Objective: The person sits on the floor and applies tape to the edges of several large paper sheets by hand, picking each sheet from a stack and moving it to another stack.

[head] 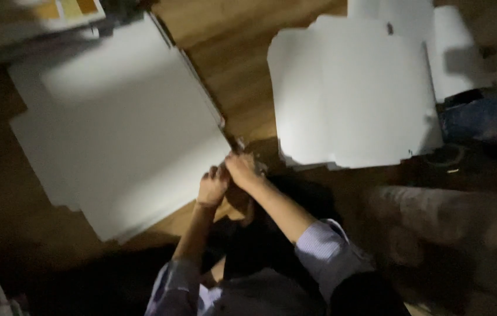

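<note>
Both hands meet at near corner of large flat white cardboard sheet (119,129) on wooden floor (236,52); left hand (212,186) and right hand (242,171) curled, grip unclear; second white cardboard stack (348,93) well apart, toward far right

Two stacks of flat white cardboard sheets lie on the wooden floor: one large stack (119,123) at ten o'clock and one stack (348,93) at two o'clock. One white roll (456,50) sits at one o'clock. Two hands meet at centre: the left hand (212,186) and the right hand (242,171).
</note>
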